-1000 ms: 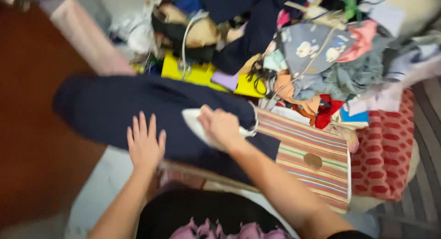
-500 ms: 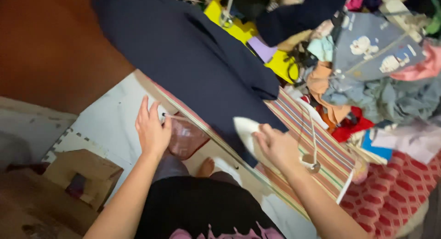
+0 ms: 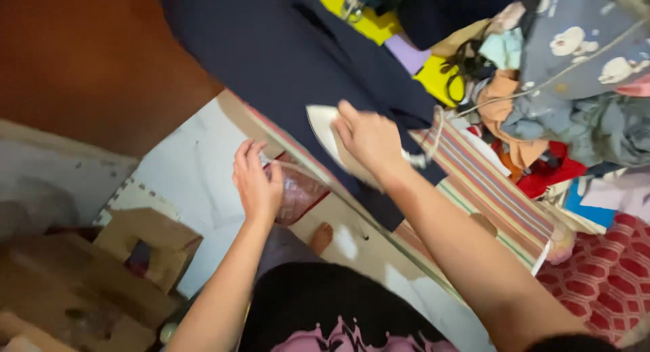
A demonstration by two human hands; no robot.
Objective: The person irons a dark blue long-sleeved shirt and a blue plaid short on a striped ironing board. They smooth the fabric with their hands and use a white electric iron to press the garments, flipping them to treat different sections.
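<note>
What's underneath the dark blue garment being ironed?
The navy garment lies on a striped ironing board, whose cover shows beside it. The white iron, gripped by the right hand, rests on top. The board beneath the cloth is hidden.

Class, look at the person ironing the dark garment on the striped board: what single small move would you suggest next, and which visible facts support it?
Probably slide the white iron further up the navy garment, away from the board's edge. The right hand grips it near the cloth's lower edge, with much cloth beyond it, and the left hand is off the cloth, on a clear plastic item at the striped board edge.
</note>
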